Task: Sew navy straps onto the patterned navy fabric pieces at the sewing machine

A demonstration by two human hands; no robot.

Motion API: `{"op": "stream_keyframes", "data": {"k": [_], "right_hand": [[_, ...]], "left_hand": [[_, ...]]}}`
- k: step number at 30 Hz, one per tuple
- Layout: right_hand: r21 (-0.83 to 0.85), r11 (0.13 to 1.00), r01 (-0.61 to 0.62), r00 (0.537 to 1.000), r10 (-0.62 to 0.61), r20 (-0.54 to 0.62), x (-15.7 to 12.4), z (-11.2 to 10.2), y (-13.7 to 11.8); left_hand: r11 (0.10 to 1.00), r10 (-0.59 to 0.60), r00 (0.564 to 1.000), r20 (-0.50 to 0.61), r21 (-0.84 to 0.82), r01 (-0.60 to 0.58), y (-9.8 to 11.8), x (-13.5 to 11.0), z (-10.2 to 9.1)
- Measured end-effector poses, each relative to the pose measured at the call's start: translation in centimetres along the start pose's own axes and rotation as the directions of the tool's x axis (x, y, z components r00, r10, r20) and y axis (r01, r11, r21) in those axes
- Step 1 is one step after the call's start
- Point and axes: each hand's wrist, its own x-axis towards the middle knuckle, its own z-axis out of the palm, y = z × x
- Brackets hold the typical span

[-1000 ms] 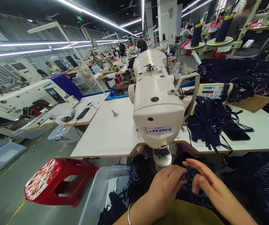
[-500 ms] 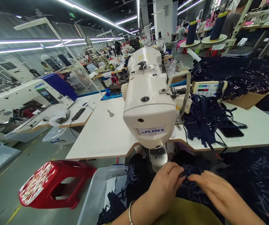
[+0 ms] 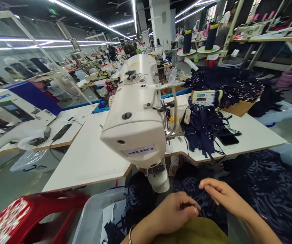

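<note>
My left hand [image 3: 173,211], with a bracelet on the wrist, is closed in a pinch over my lap. A tiny shiny metal piece shows at its fingertips; its kind is too small to tell. To the right and slightly higher, my right hand [image 3: 223,195] is apart from it, fingers stretched out, with nothing visible in them. Below both hands lies dark navy patterned fabric [image 3: 265,193], spread over my lap and to the right. Just ahead stands a white sewing machine [image 3: 136,112], its narrow bed end jutting toward my left hand.
Navy straps with metal bits [image 3: 203,130] are heaped on the white table [image 3: 90,152], beside a phone [image 3: 227,139] and a control panel [image 3: 204,98]. A larger strap pile [image 3: 227,84] lies behind. A clear bin [image 3: 87,213] and a red stool [image 3: 29,217] stand at left.
My hands have separated; earlier they met over the fabric. The left came lower and my right fingers lifted away. The view has turned right, so the machine sits farther left.
</note>
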Motion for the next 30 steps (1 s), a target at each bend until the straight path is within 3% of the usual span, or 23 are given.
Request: {"op": "stream_keyframes", "data": {"k": [2,3,6,10,14,18,22,23,24,25,27,28,30], "right_hand": [[0.411,0.906,-0.097,0.981,0.158,-0.117,1.6,-1.1,2.0],[0.524,0.848,-0.082,0.961,0.206,-0.183,2.4,-1.6,3.0],[0.676,0.736,-0.007,0.895,0.306,-0.324,5.2,-3.4,5.4],[0.766,0.639,0.068,0.816,0.406,-0.411,9.2,-6.3,6.7],[0.719,0.667,0.195,0.688,0.43,-0.585,11.3,-8.9,6.6],[0.565,0.776,0.279,0.552,0.352,-0.756,9.7,-9.9,6.3],[0.234,0.908,0.349,0.417,0.073,-0.906,5.7,-8.3,5.3],[0.129,0.931,0.342,0.409,-0.024,-0.912,4.7,-7.6,4.8],[0.027,0.948,0.316,0.428,-0.117,-0.896,3.9,-7.0,4.2],[-0.059,0.96,0.275,0.477,-0.19,-0.858,3.2,-6.3,3.6],[-0.177,0.965,0.196,0.609,-0.261,-0.749,2.4,-4.9,2.5],[-0.253,0.952,0.173,0.67,-0.303,-0.678,2.3,-4.3,2.0],[-0.479,0.856,0.191,0.747,-0.444,-0.494,2.6,-3.1,1.3]], "left_hand": [[0.93,-0.123,0.982,0.143,-0.328,0.164,-0.6,0.4,0.1],[0.872,-0.152,0.976,0.157,-0.443,0.207,-0.9,0.7,0.1],[0.769,-0.189,0.98,0.065,-0.611,0.189,-1.2,1.1,-0.3],[0.753,-0.197,0.98,0.009,-0.64,0.157,-0.9,1.0,-0.6],[0.789,-0.191,0.982,-0.015,-0.597,0.144,-1.0,0.7,-0.4],[0.786,-0.181,0.98,-0.081,-0.611,0.094,-1.3,0.7,-0.5],[0.715,-0.171,0.974,-0.151,-0.698,0.017,-1.0,1.8,-0.3],[0.701,-0.171,0.973,-0.158,-0.713,0.007,-0.9,2.1,-0.2],[0.69,-0.171,0.973,-0.158,-0.724,0.004,-0.7,2.5,-0.1],[0.681,-0.169,0.974,-0.153,-0.732,0.003,-0.6,2.9,0.0],[0.671,-0.163,0.977,-0.136,-0.741,0.009,-0.6,3.4,0.2],[0.666,-0.159,0.979,-0.13,-0.745,0.009,-0.6,3.6,0.2],[0.661,-0.147,0.981,-0.124,-0.751,0.004,-0.6,3.8,0.3]]}}
